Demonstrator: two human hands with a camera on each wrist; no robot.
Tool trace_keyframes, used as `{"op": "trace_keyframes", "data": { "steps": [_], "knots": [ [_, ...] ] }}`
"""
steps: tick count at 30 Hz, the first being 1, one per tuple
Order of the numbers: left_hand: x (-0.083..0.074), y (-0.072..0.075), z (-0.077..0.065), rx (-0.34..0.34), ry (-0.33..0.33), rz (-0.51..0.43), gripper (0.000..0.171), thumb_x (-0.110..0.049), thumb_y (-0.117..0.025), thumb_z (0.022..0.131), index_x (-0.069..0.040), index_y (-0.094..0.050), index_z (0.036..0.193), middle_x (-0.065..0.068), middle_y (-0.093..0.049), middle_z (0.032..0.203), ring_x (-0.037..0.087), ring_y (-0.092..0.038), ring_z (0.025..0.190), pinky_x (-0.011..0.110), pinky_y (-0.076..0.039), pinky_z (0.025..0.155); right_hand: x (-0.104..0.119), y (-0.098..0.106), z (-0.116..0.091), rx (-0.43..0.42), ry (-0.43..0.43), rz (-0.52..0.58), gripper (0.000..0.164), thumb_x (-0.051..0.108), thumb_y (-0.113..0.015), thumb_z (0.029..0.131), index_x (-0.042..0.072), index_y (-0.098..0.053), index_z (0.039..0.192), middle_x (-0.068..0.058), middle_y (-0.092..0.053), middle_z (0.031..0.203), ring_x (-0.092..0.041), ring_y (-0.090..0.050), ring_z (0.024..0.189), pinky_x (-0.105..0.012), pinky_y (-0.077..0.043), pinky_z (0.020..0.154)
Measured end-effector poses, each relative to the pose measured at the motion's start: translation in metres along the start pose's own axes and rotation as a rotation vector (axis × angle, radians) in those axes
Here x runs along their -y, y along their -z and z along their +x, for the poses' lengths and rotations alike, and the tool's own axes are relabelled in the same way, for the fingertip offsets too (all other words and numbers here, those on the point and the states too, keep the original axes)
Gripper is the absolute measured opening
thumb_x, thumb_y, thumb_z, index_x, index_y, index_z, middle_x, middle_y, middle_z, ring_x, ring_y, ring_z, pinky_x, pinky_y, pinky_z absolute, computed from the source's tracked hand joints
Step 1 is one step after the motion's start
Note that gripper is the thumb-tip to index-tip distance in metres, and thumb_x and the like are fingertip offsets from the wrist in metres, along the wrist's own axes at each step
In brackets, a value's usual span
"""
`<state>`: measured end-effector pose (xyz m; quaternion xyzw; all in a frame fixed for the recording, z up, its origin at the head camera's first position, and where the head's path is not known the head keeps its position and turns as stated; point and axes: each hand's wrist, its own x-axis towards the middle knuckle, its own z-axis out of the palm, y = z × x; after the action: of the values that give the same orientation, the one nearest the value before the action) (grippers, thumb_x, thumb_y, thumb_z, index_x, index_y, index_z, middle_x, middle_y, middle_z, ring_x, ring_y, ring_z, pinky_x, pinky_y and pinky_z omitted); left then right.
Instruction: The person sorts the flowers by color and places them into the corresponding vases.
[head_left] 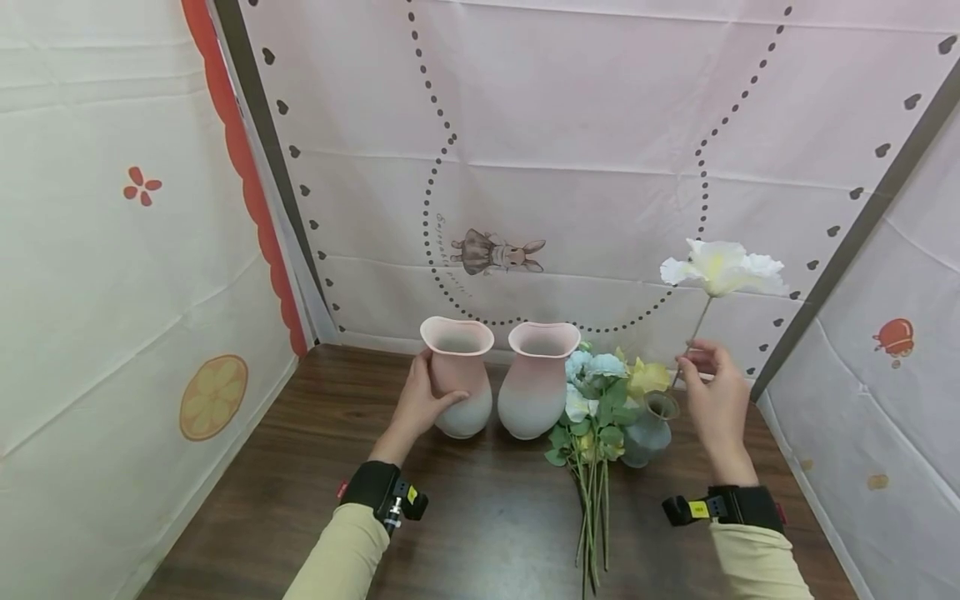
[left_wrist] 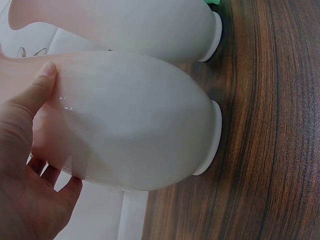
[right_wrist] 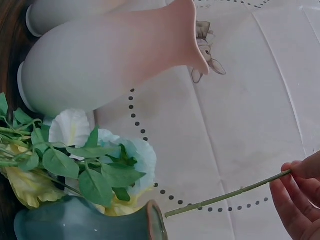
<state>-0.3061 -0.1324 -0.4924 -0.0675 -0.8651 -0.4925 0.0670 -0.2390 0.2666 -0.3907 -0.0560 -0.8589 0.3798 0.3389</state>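
My left hand (head_left: 417, 402) grips the neck and side of a pink-to-white vase (head_left: 467, 398), thumb in front, fingers partly hidden behind. A matching vase (head_left: 534, 392) stands upright just to its right. My right hand (head_left: 716, 408) pinches the stem of a white artificial flower (head_left: 722, 268), its bloom up. Below it stands a small blue-green vase (head_left: 647, 437) with a flared brown-edged mouth. In the right wrist view the cut end of the stem (right_wrist: 225, 196) is close to that mouth, seemingly just outside it.
A bunch of artificial flowers (head_left: 596, 408), blue, white and yellow with green leaves, lies between the matching vase and the small one, stems pointing toward me. Everything stands on a dark wooden table (head_left: 480, 517), enclosed by a printed cloth backdrop (head_left: 577, 217) behind and at both sides.
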Motion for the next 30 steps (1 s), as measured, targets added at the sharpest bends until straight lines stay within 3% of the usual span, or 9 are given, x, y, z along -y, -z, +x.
{"op": "trace_keyframes", "data": {
  "steps": [3,6,9,14,15,17,24,30],
  "knots": [
    [0.000,0.000,0.000,0.002,0.003,0.004,0.102,-0.031,-0.082,0.082,-0.008,-0.015,0.156,0.018,-0.026,0.159,0.035,-0.029,0.150,0.049,-0.027,0.125,-0.001,0.001,0.003,-0.025,0.018,0.009,0.027,0.009,-0.062,0.097,-0.001,-0.062,0.122,-0.019,-0.073,0.107,0.018,-0.050,0.084,0.008,-0.037,0.069],
    [0.000,0.000,-0.001,0.006,0.005,0.004,0.102,-0.031,-0.082,0.082,-0.008,-0.015,0.156,0.019,-0.026,0.159,0.036,-0.029,0.150,0.049,-0.027,0.125,-0.003,0.001,0.005,-0.047,0.032,0.017,0.026,0.007,-0.061,0.097,0.000,-0.062,0.122,-0.019,-0.073,0.107,0.024,-0.046,0.082,0.008,-0.037,0.070],
    [0.000,0.001,-0.001,0.008,0.004,0.001,0.102,-0.031,-0.082,0.082,-0.008,-0.015,0.156,0.019,-0.026,0.159,0.036,-0.029,0.150,0.050,-0.027,0.125,-0.006,0.000,0.005,-0.081,0.047,0.005,0.025,0.007,-0.061,0.097,0.001,-0.062,0.122,-0.017,-0.074,0.106,0.014,-0.055,0.085,0.003,-0.044,0.073],
    [-0.001,0.000,-0.002,0.001,-0.002,0.002,0.103,-0.032,-0.082,0.082,-0.008,-0.015,0.156,0.020,-0.026,0.159,0.037,-0.029,0.149,0.051,-0.028,0.124,-0.013,-0.004,0.003,-0.123,0.061,-0.001,0.025,0.006,-0.061,0.097,0.000,-0.062,0.120,-0.016,-0.073,0.106,0.010,-0.054,0.087,0.003,-0.043,0.073],
    [-0.001,0.000,-0.002,-0.001,-0.003,0.001,0.103,-0.032,-0.083,0.082,-0.007,-0.015,0.156,0.020,-0.026,0.159,0.037,-0.029,0.149,0.052,-0.028,0.124,-0.015,-0.005,0.003,-0.124,0.056,0.000,0.024,0.006,-0.061,0.097,0.000,-0.062,0.120,-0.016,-0.073,0.106,0.014,-0.050,0.087,0.006,-0.037,0.073],
    [-0.001,0.000,-0.002,-0.004,-0.004,0.002,0.103,-0.033,-0.083,0.082,-0.007,-0.015,0.156,0.020,-0.026,0.159,0.038,-0.029,0.149,0.052,-0.028,0.124,-0.017,-0.007,0.001,-0.122,0.052,0.008,0.024,0.005,-0.060,0.097,0.000,-0.062,0.120,-0.017,-0.073,0.106,0.013,-0.051,0.087,0.006,-0.037,0.072],
    [0.000,0.000,-0.001,-0.003,-0.004,0.009,0.103,-0.034,-0.083,0.081,-0.008,-0.015,0.156,0.019,-0.026,0.159,0.036,-0.029,0.150,0.051,-0.028,0.124,-0.024,-0.010,-0.003,-0.105,0.046,0.010,0.024,0.004,-0.059,0.097,-0.003,-0.061,0.120,-0.019,-0.072,0.106,-0.024,-0.067,0.094,0.008,-0.034,0.073],
    [0.001,0.000,-0.001,-0.004,0.005,0.009,0.104,-0.035,-0.083,0.081,-0.009,-0.016,0.156,0.018,-0.026,0.159,0.035,-0.030,0.150,0.050,-0.028,0.124,-0.026,-0.013,-0.005,-0.099,0.052,0.007,0.023,0.004,-0.059,0.097,-0.004,-0.061,0.119,-0.021,-0.071,0.107,-0.031,-0.068,0.095,0.009,-0.032,0.073]
  ]
}}
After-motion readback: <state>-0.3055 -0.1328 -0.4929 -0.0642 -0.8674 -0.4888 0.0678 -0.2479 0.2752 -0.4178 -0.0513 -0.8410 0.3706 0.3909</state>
